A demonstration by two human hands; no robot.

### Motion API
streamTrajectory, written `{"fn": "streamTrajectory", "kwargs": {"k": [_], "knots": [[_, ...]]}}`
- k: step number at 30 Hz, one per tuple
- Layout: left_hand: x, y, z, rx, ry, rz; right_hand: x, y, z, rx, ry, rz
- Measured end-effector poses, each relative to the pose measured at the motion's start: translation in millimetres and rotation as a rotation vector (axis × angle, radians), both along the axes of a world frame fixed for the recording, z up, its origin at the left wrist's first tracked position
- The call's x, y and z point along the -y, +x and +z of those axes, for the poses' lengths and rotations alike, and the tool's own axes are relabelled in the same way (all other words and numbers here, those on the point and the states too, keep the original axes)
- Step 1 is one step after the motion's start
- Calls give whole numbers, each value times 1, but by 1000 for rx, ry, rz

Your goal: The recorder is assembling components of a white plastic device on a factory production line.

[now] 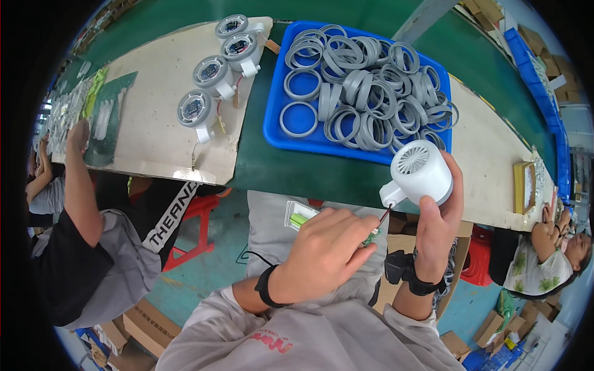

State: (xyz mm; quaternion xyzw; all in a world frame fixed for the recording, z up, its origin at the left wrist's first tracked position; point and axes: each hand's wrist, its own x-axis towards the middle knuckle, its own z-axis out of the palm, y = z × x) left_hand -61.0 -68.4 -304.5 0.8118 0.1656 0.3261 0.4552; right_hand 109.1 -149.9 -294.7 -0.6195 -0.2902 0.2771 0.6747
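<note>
My right hand (442, 204) is wrapped round a white cylindrical fan housing (436, 179) with a slotted round end, held up at the table's front edge. A short white stub juts from its lower left, and dark red wires (385, 216) run out of it toward my other hand. Between the closed fingers of my left hand (328, 253) is a small green circuit board (371, 236), partly hidden by them. Beyond the left hand, a clear plastic piece with a bright green part (299, 217) shows above my lap.
A blue tray (272, 133) heaped with grey rings (301, 85) stands ahead on the green table (260, 167). To its left, several white-and-grey fan units (197, 110) with dangling wires sit on cardboard (154, 117). Co-workers sit at left (93, 247) and right (538, 266). Red stools (195, 232) flank me.
</note>
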Motion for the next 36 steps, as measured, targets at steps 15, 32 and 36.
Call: {"fn": "streamTrajectory", "kwargs": {"k": [15, 32, 36], "knots": [[-2, -2, -2, -9, 1, -8, 0, 0, -5, -6, -76, 108], [-8, 4, -2, -13, 59, -57, 3, 1, 2, 32, -195, 104], [-2, 1, -8, -160, -370, -107, 12, 4, -13, 103, -255, 63]]}}
